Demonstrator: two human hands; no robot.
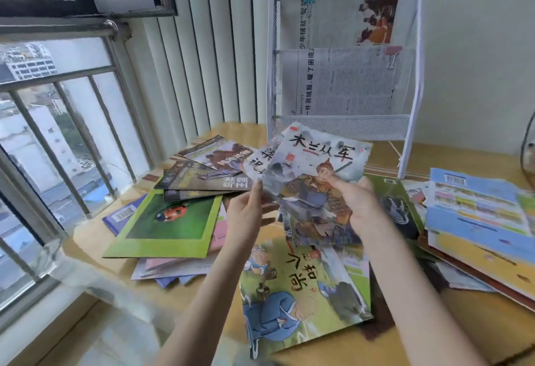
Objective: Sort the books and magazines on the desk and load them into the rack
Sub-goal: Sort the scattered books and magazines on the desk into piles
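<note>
A small stack of thin picture books (312, 168), the top one showing a warrior on a grey cover, is held up above the desk. My right hand (357, 202) grips its right edge with the thumb on the cover. My left hand (246, 212) pinches its left edge. Behind it stands the white wire rack (341, 126), with newspapers (347, 81) in its two upper pockets. More books lie below: a green monk picture book (304, 290), a ladybird book (170, 223) and dark magazines (202, 180).
A wooden desk (463, 322) carries everything. At the right lies a slanted pile of blue and yellow booklets (477, 221). A window with metal bars (58, 134) runs along the left, with vertical blinds (208, 47) behind the desk.
</note>
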